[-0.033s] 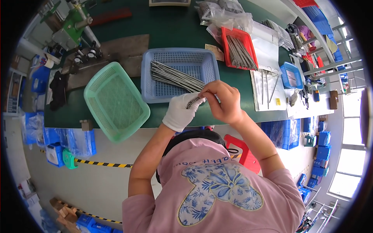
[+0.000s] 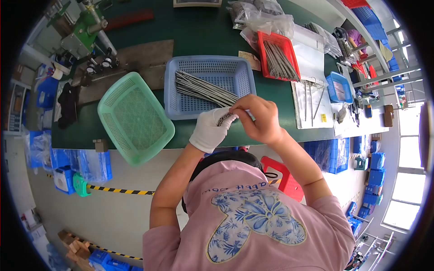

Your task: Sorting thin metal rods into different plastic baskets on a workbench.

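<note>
My left hand, in a white glove, is closed round a bundle of thin grey metal rods, whose ends show between its fingers. Bare and pinched, my right hand has its fingertips against the far end of the gloved hand; what they grip is hidden. Both hands are together at the near edge of a blue mesh basket. Inside that basket, long grey rods lie slantwise, their right ends reaching toward my hands. To the left, a light green basket lies askew over the table's front edge.
A red basket of similar rods stands at the right, near plastic bags. Loose rods lie on white sheets beside a small blue basket. A green machine and a metal plate occupy the left of the green table.
</note>
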`<action>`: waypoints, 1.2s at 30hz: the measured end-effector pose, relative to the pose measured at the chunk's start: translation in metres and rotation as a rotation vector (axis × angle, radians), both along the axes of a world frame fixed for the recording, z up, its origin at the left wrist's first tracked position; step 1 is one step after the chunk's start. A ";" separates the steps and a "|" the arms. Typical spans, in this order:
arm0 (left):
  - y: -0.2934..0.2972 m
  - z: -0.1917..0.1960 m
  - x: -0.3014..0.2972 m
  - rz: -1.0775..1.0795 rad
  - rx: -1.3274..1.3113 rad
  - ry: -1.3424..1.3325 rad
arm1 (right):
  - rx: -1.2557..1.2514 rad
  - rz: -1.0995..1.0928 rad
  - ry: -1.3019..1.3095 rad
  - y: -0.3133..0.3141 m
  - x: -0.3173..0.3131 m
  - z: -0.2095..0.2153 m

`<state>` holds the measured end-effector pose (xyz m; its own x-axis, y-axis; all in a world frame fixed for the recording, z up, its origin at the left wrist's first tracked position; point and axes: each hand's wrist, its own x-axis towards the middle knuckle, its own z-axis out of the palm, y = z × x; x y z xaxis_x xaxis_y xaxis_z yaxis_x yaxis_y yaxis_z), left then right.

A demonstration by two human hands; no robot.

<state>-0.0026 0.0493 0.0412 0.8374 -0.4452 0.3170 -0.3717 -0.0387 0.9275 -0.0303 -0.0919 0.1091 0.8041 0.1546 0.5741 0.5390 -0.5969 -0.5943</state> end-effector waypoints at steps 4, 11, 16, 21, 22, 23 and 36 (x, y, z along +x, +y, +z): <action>0.000 0.003 0.000 -0.021 0.020 0.117 | 0.005 0.030 0.067 0.000 0.001 -0.007; 0.002 0.000 0.001 -0.047 0.059 0.176 | 0.049 0.007 0.064 0.000 0.003 -0.008; 0.001 -0.005 0.002 -0.033 -0.004 0.101 | -0.099 0.029 -0.078 0.001 0.003 -0.007; 0.002 0.000 0.001 -0.053 0.020 0.131 | -0.119 0.049 -0.126 -0.002 0.003 -0.009; 0.002 -0.001 0.000 -0.042 0.022 0.106 | -0.150 0.062 -0.103 -0.003 0.002 -0.007; 0.002 -0.001 0.000 -0.030 0.024 0.080 | -0.180 0.075 -0.080 -0.004 0.001 -0.006; 0.002 0.001 0.002 -0.063 0.039 0.135 | -0.077 0.100 0.067 -0.004 0.001 0.002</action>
<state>-0.0007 0.0509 0.0420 0.8411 -0.5084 0.1844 -0.2462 -0.0564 0.9676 -0.0293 -0.0958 0.1108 0.8188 0.2771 0.5027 0.5584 -0.5877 -0.5855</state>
